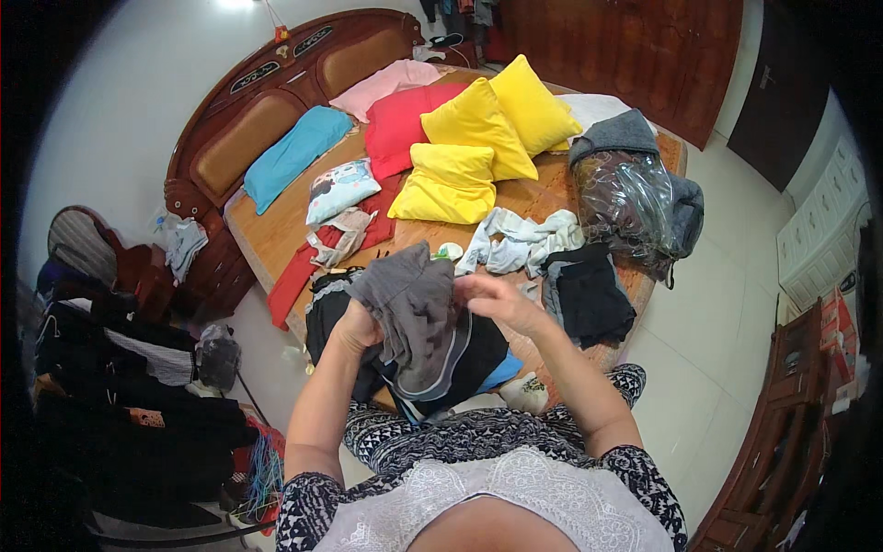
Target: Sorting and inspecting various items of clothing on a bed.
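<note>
My left hand is closed on a dark grey garment, gripping its left side. The cloth hangs bunched in front of me above the bed, with a pale trim along its lower right edge. At the garment's right side is my right hand, fingers stretched loosely apart; the fingertips come close to the cloth, and I cannot tell whether they touch. Beneath lie black clothes with a bit of blue fabric. A black and grey folded garment rests to the right, and white cloth lies beyond.
Three yellow pillows sit on the bed, near red, pink and blue ones. A clear plastic bag with dark contents and grey fabric stands at the right edge. Dark clothes pile up at left; a wooden cabinet stands right.
</note>
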Demonstrator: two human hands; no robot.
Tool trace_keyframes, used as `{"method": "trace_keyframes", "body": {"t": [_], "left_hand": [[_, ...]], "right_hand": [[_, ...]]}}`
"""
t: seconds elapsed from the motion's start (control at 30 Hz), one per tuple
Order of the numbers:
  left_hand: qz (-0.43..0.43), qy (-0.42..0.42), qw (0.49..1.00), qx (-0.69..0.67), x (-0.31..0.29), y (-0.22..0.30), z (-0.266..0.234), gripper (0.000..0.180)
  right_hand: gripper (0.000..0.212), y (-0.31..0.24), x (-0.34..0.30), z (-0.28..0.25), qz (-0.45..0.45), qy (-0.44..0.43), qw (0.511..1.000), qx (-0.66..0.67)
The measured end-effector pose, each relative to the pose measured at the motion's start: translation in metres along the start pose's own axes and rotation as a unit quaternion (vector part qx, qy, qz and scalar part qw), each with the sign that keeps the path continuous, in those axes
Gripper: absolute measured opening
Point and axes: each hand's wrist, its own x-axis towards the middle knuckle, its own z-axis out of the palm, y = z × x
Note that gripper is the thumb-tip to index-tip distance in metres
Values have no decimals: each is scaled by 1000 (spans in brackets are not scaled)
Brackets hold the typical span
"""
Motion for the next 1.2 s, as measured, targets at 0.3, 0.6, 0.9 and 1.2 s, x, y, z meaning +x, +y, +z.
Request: {"method": "trace_keyframes", "body": {"t": [0.3,0.6,0.9,1.2], "left_hand": [[41,3,999,25,-7,-5,1,62],[121,12,989,-86,-17,-3,-31,64],[131,-39,982,-128,-24,-8,-37,59],[-169,132,968,131,-46,-48,-94,49]], "right_hand": [[42,87,15,7,-16,223,914,-337],[22,60,1,10,233,155,954,105],[24,82,7,10,186,130,947,226],[30,-20,15,-26,-150,261,880,368]]}}
